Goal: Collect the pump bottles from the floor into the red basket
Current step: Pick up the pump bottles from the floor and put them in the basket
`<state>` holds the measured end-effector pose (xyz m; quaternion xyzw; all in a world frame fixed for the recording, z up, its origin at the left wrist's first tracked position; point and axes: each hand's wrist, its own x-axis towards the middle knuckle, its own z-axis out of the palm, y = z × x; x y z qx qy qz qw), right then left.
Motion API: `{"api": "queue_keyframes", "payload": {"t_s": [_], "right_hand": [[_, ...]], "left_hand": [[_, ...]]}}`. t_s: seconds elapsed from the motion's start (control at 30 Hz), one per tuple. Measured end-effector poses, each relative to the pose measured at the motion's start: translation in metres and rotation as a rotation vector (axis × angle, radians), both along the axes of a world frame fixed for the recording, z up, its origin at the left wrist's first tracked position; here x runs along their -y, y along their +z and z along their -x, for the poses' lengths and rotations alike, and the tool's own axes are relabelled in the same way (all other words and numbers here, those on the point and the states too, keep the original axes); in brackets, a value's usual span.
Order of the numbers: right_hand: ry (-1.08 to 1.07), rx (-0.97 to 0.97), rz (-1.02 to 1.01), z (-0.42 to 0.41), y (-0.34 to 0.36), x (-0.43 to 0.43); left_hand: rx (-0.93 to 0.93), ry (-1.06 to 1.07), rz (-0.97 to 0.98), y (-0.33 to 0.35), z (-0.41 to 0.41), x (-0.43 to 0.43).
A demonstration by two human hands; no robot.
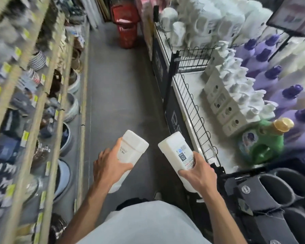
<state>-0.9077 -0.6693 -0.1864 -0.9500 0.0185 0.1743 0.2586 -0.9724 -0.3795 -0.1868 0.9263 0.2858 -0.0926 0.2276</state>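
I hold two white pump bottles out in front of me over the grey aisle floor. My left hand (107, 166) grips one white bottle (132, 147) around its middle, base pointing away from me. My right hand (197, 175) grips the other white bottle (174, 147), which has a printed label facing up. Their pump ends point toward me and are hidden by my hands and arms. The red basket (126, 30) stands on the floor at the far end of the aisle, with something white inside it.
Shelves of bowls and dishware (42, 103) line the left side. A wire-fenced shelf (192, 103) on the right carries white pump bottles (236, 95), purple bottles and a green jug (264, 140). Dark slippers (271, 191) sit at lower right. The grey floor (116, 85) runs between them to the basket.
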Motion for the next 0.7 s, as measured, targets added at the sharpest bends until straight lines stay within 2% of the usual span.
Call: {"api": "queue_keyframes", "payload": {"t_s": [0.33, 0.7], "right_hand": [[0.190, -0.001, 0.004, -0.063, -0.009, -0.048], [0.232, -0.031, 0.049, -0.102, -0.007, -0.125]], "left_hand": [[-0.006, 0.185, 0.016, -0.004, -0.002, -0.042], [-0.002, 0.174, 0.070, -0.010, -0.044, -0.119]]}}
